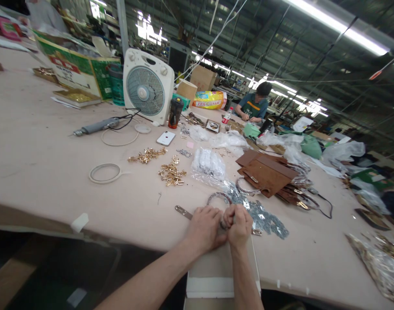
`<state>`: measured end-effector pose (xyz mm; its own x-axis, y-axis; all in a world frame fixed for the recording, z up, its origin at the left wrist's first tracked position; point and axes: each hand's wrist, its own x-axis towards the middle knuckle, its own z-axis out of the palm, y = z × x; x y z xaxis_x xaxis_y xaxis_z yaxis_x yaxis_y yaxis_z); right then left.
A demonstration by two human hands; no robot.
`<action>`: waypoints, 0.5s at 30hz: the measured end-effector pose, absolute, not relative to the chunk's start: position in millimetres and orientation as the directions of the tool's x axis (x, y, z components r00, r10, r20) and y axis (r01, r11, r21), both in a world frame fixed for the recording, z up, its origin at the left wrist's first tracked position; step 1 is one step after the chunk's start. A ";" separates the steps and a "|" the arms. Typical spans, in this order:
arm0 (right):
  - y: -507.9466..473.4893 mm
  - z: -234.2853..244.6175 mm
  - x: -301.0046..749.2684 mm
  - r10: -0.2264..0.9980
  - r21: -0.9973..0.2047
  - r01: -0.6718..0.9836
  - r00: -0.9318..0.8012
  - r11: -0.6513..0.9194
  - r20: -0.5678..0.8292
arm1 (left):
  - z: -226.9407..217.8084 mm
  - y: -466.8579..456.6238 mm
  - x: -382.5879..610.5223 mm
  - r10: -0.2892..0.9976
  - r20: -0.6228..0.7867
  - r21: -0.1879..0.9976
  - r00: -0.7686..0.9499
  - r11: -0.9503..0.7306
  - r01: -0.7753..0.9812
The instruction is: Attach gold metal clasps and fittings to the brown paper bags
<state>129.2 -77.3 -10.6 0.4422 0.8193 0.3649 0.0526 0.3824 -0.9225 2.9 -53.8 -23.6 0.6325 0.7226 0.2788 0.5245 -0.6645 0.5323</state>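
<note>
Both my left hand (205, 228) and right hand (239, 224) are clenched on a flat silver metal strip (183, 211) at 6 o'clock on the pale pink table (38, 150). The stacked brown leather pieces (264, 174) at 1 o'clock look fitted, I'd guess. The heap of loose silver plates (264, 219) at 3 o'clock says plenty left.

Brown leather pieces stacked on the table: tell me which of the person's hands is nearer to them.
Right. The right hand sits in front and left of the stacked brown leather pieces; the left hand touches it on the far side, farther off.
</note>
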 end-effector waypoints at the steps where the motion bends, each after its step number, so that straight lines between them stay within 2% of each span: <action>1: -79.2 -8.7 132.5 0.802 -0.911 0.000 0.474 0.411 0.362 | -22.6 -54.1 3.6 0.729 0.277 0.530 0.626 -0.659 0.533; 5: -82.2 3.1 143.2 0.725 -0.851 -0.074 0.565 0.520 0.394 | -20.3 -55.0 8.1 0.745 0.269 0.514 0.610 -0.647 0.564; 8: -79.4 6.6 140.2 0.739 -0.830 -0.075 0.504 0.553 0.448 | -20.2 -54.9 11.0 0.749 0.259 0.508 0.609 -0.642 0.574; 11: -73.8 -0.8 132.6 0.769 -0.842 -0.042 0.432 0.538 0.470 | -20.4 -53.9 12.1 0.750 0.248 0.510 0.613 -0.639 0.575; 15: -70.2 -7.6 128.0 0.816 -0.894 0.035 0.392 0.448 0.424 | -20.1 -52.8 11.0 0.744 0.228 0.516 0.627 -0.639 0.570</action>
